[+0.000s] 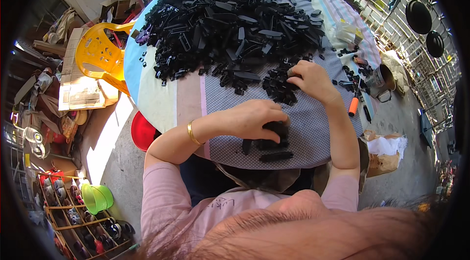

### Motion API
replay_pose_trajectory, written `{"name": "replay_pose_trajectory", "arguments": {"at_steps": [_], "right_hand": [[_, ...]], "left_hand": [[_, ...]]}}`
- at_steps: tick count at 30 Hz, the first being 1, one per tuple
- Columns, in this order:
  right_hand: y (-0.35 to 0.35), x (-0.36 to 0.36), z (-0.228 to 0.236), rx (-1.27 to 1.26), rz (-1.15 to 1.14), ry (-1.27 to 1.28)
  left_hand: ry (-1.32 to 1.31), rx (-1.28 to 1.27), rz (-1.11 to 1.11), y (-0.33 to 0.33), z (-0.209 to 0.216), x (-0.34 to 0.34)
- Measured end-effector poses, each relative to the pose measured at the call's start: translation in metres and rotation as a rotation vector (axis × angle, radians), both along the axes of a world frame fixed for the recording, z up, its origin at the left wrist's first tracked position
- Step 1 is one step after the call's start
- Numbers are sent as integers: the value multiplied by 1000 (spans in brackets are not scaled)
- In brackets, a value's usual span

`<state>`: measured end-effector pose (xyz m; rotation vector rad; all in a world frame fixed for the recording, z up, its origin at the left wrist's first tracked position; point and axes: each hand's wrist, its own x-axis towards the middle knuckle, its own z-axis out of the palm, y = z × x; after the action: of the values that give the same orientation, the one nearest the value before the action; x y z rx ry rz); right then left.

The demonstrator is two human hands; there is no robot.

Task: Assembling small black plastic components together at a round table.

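Observation:
My left hand [252, 117], with a gold bangle [193, 134] on its wrist, curls thumb and fingers round a dark black plastic piece [278, 128] near the table's front edge. Under and beside it lie more black pieces, among them a long narrow strip [275, 156]. Farther off, my right hand [312, 80] has its fingers bent together at the side of a small heap of little black parts [280, 89]. What sits between those fingertips is too small to make out. Behind both hands spreads a large pile of black plastic parts [230, 20].
A patterned cloth [188, 98] covers the round table. At its right side lie an orange-handled tool [353, 107], scattered black parts [348, 71], a metal can [383, 81] and a clear plastic bag [348, 32]. A yellow chair [100, 54] and a red stool [142, 130] stand to the left.

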<state>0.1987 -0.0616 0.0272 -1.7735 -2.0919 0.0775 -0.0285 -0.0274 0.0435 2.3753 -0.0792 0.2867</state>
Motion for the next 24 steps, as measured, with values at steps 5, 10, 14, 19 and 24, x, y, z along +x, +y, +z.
{"name": "replay_pose_trajectory", "arguments": {"at_steps": [5, 10, 14, 19, 24], "right_hand": [[1, 10, -2, -82, 25, -14], [2, 10, -3, -87, -57, -13], [-2, 3, 4, -137, -71, -18], [-10, -2, 6, -48, -106, -33], [-12, -8, 21, -263, -192, -66]], "left_hand": [[-96, -30, -206, 12, -9, 4], [-116, 346, 596, 46, -19, 0], [113, 568, 764, 55, -30, 4], [67, 576, 771, 52, -30, 4], [-180, -219, 784, 55, -25, 5]]}}
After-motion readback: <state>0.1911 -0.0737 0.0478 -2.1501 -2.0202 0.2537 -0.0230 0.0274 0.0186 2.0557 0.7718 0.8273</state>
